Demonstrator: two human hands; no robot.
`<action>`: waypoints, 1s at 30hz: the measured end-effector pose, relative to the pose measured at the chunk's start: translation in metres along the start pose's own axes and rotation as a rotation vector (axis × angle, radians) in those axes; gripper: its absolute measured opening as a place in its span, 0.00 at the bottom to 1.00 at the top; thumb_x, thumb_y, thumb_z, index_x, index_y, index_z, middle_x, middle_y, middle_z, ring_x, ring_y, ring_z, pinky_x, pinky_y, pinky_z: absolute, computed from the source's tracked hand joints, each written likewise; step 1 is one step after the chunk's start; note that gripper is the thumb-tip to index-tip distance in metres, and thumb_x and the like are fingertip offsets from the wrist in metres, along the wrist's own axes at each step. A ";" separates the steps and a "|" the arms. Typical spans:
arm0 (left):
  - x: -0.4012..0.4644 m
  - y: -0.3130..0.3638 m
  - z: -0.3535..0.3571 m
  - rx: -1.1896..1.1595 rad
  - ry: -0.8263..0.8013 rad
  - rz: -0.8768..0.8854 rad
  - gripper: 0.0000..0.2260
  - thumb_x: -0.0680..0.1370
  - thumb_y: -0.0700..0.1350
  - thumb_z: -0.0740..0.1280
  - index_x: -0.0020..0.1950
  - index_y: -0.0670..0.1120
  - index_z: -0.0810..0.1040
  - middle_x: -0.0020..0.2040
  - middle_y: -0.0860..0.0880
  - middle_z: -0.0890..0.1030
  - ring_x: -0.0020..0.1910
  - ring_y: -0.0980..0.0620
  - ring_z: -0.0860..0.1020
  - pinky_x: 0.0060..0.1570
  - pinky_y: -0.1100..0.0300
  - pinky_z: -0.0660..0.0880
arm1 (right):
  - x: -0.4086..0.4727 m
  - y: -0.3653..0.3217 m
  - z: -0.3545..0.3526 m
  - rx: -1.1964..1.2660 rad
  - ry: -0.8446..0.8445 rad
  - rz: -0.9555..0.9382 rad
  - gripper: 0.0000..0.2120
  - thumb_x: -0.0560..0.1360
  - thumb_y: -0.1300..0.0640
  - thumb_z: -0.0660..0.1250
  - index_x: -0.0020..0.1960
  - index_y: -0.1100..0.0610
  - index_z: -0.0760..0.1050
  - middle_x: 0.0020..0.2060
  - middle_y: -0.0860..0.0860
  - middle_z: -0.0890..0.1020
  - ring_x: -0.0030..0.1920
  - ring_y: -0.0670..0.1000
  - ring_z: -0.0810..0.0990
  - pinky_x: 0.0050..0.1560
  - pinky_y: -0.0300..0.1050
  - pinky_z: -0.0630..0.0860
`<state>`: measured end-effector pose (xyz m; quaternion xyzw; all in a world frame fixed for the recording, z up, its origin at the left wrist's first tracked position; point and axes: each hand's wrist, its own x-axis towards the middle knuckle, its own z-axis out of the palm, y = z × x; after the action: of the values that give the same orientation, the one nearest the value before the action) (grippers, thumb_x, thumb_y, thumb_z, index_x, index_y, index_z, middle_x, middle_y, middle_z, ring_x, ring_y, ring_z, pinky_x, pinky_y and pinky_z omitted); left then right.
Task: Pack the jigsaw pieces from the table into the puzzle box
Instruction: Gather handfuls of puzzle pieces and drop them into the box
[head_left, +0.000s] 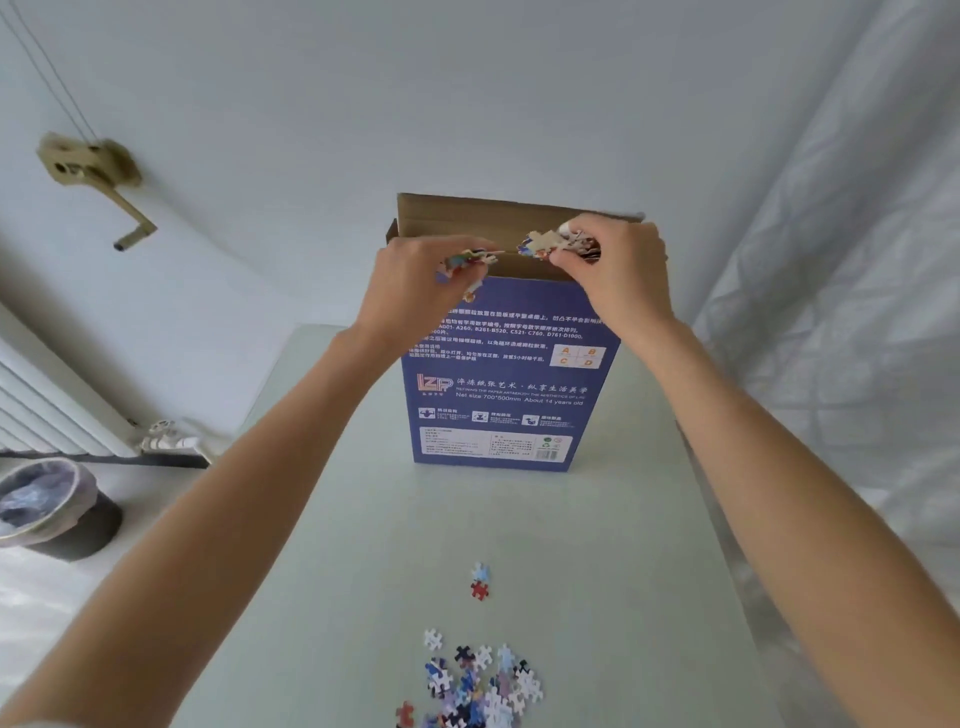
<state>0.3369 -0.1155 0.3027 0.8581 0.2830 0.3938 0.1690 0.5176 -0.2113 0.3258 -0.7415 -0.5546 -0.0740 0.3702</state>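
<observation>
A blue puzzle box (506, 384) stands upright on the pale table (363, 545), its brown top flap open at the back. My left hand (415, 280) hovers at the box's top left, fingers closed on a small bunch of jigsaw pieces (467, 260). Over the opening at the top right, my right hand (613, 270) pinches another bunch of pieces (545, 241). A heap of loose pieces (478, 686) lies near the table's front edge. Two single pieces (480, 582), one pale blue and one red, lie between the heap and the box.
A lined waste bin (47, 509) stands on the floor at the left, beside a white radiator (47, 405). A crank handle (93, 171) is mounted on the left wall. Translucent plastic sheeting (841, 312) hangs along the right.
</observation>
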 end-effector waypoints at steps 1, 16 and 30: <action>0.014 -0.001 0.000 0.009 0.013 0.016 0.09 0.75 0.46 0.68 0.54 0.54 0.82 0.39 0.58 0.81 0.36 0.58 0.79 0.40 0.66 0.74 | 0.010 0.001 0.005 -0.058 -0.010 0.000 0.12 0.75 0.54 0.67 0.57 0.56 0.79 0.50 0.52 0.82 0.50 0.51 0.76 0.38 0.36 0.57; 0.064 -0.027 0.031 0.386 -0.342 0.040 0.12 0.78 0.53 0.61 0.59 0.56 0.77 0.52 0.51 0.81 0.52 0.45 0.78 0.43 0.57 0.69 | 0.039 0.023 0.044 -0.071 -0.185 0.010 0.10 0.73 0.49 0.69 0.50 0.53 0.81 0.46 0.50 0.83 0.49 0.51 0.79 0.46 0.44 0.73; -0.030 -0.025 0.016 0.243 0.201 0.458 0.06 0.76 0.44 0.66 0.46 0.45 0.82 0.38 0.51 0.83 0.36 0.52 0.79 0.30 0.61 0.74 | -0.067 0.014 0.057 -0.060 0.192 -0.543 0.08 0.77 0.60 0.62 0.49 0.60 0.80 0.42 0.52 0.83 0.45 0.50 0.79 0.46 0.40 0.75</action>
<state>0.3245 -0.1153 0.2620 0.8703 0.1419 0.4682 -0.0574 0.4880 -0.2285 0.2440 -0.5662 -0.6929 -0.2566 0.3654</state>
